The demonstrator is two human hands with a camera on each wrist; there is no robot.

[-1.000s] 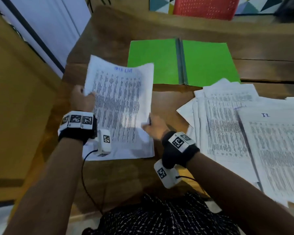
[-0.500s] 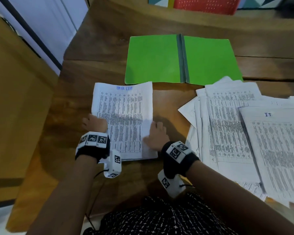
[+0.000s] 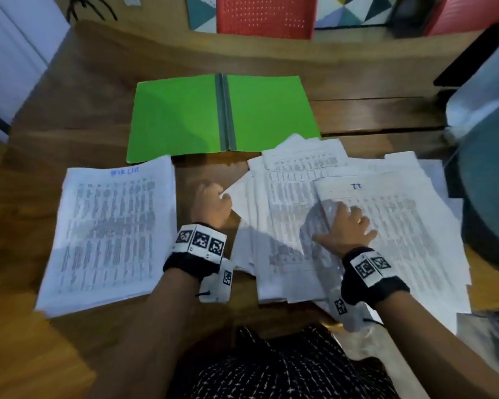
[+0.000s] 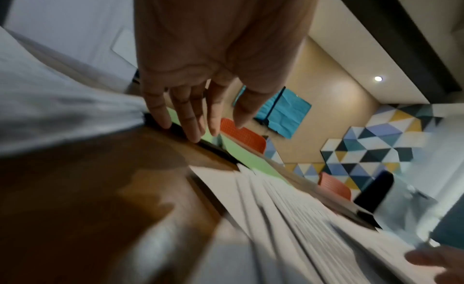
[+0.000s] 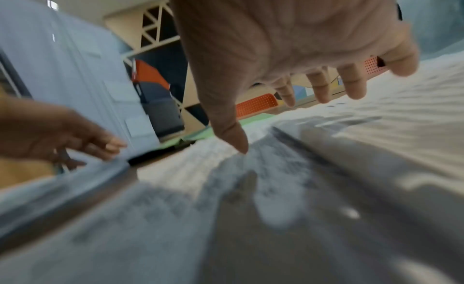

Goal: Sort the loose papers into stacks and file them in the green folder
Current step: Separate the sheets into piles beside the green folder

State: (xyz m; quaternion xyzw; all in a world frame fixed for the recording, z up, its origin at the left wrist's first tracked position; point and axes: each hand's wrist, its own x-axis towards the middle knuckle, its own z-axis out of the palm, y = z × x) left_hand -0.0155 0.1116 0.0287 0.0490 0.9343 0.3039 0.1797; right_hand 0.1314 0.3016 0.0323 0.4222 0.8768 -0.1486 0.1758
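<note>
The green folder [image 3: 179, 116] lies open and flat at the back of the wooden table. A squared stack of printed sheets [image 3: 110, 234] lies at the front left, free of both hands. A loose, fanned pile of papers [image 3: 285, 226] covers the right side. My left hand [image 3: 216, 197] is at that pile's left edge, its fingers [image 4: 191, 119] straight and holding nothing. My right hand [image 3: 352, 217] rests flat on the pile's top sheet [image 3: 409, 226], fingers spread, with the thumb [image 5: 238, 141] touching the paper.
Bare wood [image 3: 211, 174] shows between the stack and the pile. Red perforated chairs [image 3: 264, 15] stand beyond the table's far edge. A large grey-blue blurred object [image 3: 490, 174] stands at the right edge, next to the pile.
Both hands lowered the sheets onto the left stack and squared it. They have since let go and moved right to the loose pile.
</note>
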